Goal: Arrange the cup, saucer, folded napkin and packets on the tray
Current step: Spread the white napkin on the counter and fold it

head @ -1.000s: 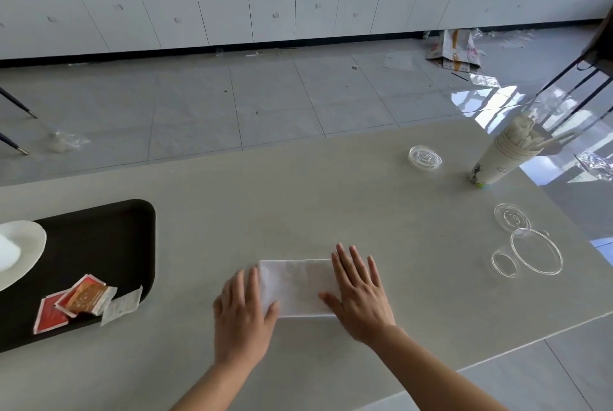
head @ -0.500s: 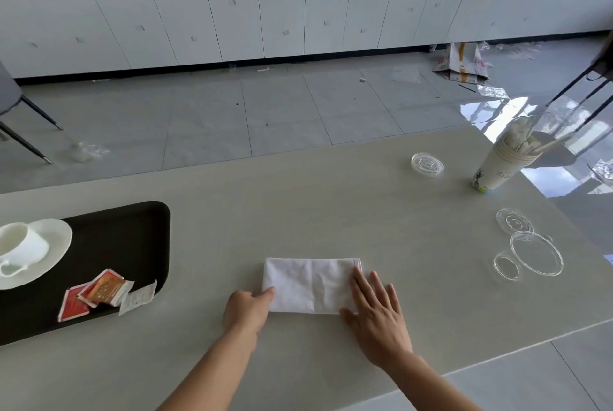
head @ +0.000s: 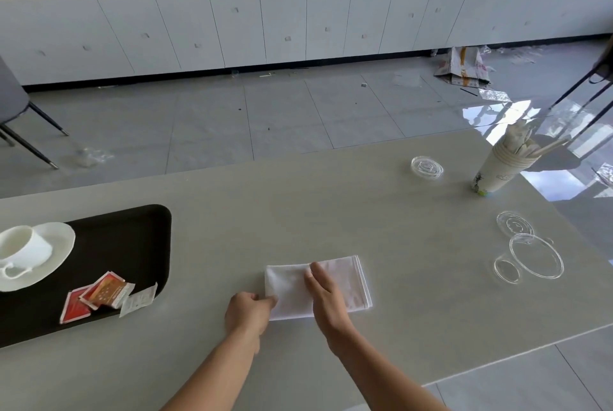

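A white folded napkin (head: 345,281) lies flat on the table in front of me. My left hand (head: 247,312) pinches its near left corner. My right hand (head: 326,291) rests flat across the napkin's middle, fingers together and pointing away. To the left sits a black tray (head: 132,244). On it stands a white cup (head: 23,249) on a white saucer (head: 56,254), with red and orange packets (head: 99,293) and a white packet (head: 139,299) near the tray's front right corner.
Clear plastic lids (head: 535,256) lie at the right, one more lid (head: 427,167) farther back. A stack of paper cups (head: 501,166) holding sticks stands at the far right. The table edge (head: 517,354) runs close on the right. A chair (head: 20,118) stands at far left.
My left hand went from flat on the napkin to pinching its left corner. My right hand slid from the right end onto the middle. The view tilted up and right.
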`<action>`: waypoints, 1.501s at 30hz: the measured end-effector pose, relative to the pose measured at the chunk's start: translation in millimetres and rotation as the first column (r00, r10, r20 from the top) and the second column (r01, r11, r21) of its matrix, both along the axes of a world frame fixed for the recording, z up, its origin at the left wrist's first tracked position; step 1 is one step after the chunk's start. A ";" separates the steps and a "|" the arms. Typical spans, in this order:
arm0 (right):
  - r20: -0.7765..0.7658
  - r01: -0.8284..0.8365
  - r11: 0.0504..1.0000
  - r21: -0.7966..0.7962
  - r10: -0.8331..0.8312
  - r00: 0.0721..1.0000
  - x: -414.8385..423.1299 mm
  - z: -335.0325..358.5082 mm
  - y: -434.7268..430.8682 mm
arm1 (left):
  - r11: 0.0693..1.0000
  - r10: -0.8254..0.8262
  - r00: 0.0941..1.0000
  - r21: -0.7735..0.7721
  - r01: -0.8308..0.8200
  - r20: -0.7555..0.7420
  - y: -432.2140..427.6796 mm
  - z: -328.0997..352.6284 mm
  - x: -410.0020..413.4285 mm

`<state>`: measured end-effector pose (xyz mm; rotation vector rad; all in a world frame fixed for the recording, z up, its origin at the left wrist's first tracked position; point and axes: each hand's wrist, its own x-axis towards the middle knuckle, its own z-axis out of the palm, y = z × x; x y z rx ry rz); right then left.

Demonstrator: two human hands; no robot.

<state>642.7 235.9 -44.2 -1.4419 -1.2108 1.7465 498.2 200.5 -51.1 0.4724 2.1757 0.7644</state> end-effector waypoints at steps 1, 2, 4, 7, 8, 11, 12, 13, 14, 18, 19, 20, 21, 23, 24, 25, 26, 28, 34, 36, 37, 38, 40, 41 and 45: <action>-0.020 -0.004 1.000 -0.011 0.004 1.000 1.5 -1.6 2.0 | 1.000 0.021 0.998 0.002 -0.022 0.056 0.9 -1.2 -0.6; -0.034 -0.015 1.000 -0.026 0.014 0.999 2.1 -4.2 3.9 | 0.999 0.037 0.994 0.000 -0.038 0.101 1.5 -1.7 -1.1; -0.088 -0.019 0.999 -0.039 0.016 0.996 1.2 -3.2 5.6 | 1.000 0.028 0.991 0.010 -0.030 0.134 2.4 -2.2 -1.8; -0.107 -0.006 0.999 -0.044 0.001 0.994 2.4 -5.9 7.0 | 0.999 0.003 0.989 0.044 -0.010 0.149 0.3 -2.3 0.0; -0.114 -0.019 0.999 -0.046 0.014 0.993 2.1 -6.0 7.1 | 0.998 0.000 0.988 0.058 -0.009 0.156 -1.0 -1.6 1.3; -0.141 -0.005 0.998 -0.059 -0.003 0.990 4.2 1.2 4.5 | 0.994 -0.003 0.987 0.107 -0.014 0.163 -4.3 3.5 5.9; -0.157 0.022 0.998 -0.065 -0.032 0.987 5.7 0.8 3.0 | 0.992 0.003 0.986 0.124 -0.024 0.165 -4.1 6.4 7.0; -0.154 0.040 0.997 -0.068 -0.050 0.987 7.8 1.4 0.2 | 0.990 0.012 0.986 0.140 -0.036 0.169 -4.0 8.9 8.2; -0.155 0.054 0.996 -0.068 -0.064 0.986 9.4 0.1 -3.1 | 0.987 0.019 0.985 0.152 -0.045 0.170 -3.4 11.6 9.3; -0.099 0.046 0.995 -0.088 -0.055 0.994 10.5 -2.5 -20.6 | 0.982 0.002 0.992 0.186 -0.025 0.125 -2.4 19.4 15.1; -0.085 0.058 0.995 -0.081 -0.065 0.994 10.5 -1.2 -23.1 | 0.980 -0.006 0.995 0.198 -0.015 0.104 -2.6 21.4 16.8; -0.074 0.078 0.995 -0.063 -0.083 0.994 11.6 -0.2 -24.3 | 0.978 -0.013 0.997 0.208 -0.004 0.076 -2.5 23.6 18.4; -0.069 0.109 0.993 -0.049 -0.112 0.991 12.9 -0.7 -24.7 | 0.976 -0.022 0.999 0.218 0.011 0.046 -2.5 25.7 19.7; -0.082 0.136 0.988 -0.075 -0.142 0.986 14.3 -4.1 -25.3 | 0.971 -0.034 0.999 0.237 0.032 0.005 -2.7 30.1 23.0; -0.098 0.129 0.986 -0.109 -0.140 0.985 15.4 -5.3 -26.1 | 0.968 -0.038 0.999 0.247 0.039 -0.006 -2.8 32.1 25.0; -0.100 0.122 0.985 -0.122 -0.134 0.986 16.5 -6.1 -27.3 | 0.966 -0.046 0.999 0.256 0.048 -0.017 -3.0 33.6 27.3; -0.085 0.132 0.987 -0.095 -0.140 0.986 20.0 -5.7 -27.7 | 0.962 -0.053 0.998 0.266 0.061 -0.035 -3.2 34.8 29.9; 0.007 0.247 0.967 0.067 -0.248 0.969 32.8 -1.8 -23.5 | 0.954 -0.074 0.993 0.285 0.096 -0.087 -2.9 38.2 35.7; 0.492 0.224 0.931 0.289 -0.346 0.799 83.2 -4.0 7.0 | 0.928 -0.127 0.973 0.322 0.186 -0.194 4.8 48.2 57.9; 0.505 0.175 0.948 0.265 -0.291 0.813 85.2 -8.7 12.3 | 0.917 -0.148 0.959 0.330 0.225 -0.243 9.1 51.4 68.7; 0.505 0.162 0.951 0.264 -0.279 0.817 85.7 -10.6 13.9 | 0.910 -0.156 0.949 0.334 0.246 -0.274 11.7 52.1 74.4; 0.497 0.165 0.950 0.263 -0.281 0.821 86.8 -12.4 15.2 | 0.904 -0.166 0.938 0.334 0.268 -0.303 14.1 52.2 80.5; 0.460 0.199 0.950 0.239 -0.291 0.839 89.8 -14.0 17.5 | 0.890 -0.199 0.913 0.325 0.321 -0.357 18.9 51.1 92.6; 0.442 0.208 0.955 0.212 -0.284 0.851 91.1 -13.5 18.1 | 0.880 -0.223 0.895 0.317 0.355 -0.385 21.1 49.5 98.3; 0.349 0.243 0.959 0.143 -0.279 0.895 95.5 -12.8 21.4 | 0.833 -0.330 0.818 0.262 0.487 -0.471 29.5 43.2 119.9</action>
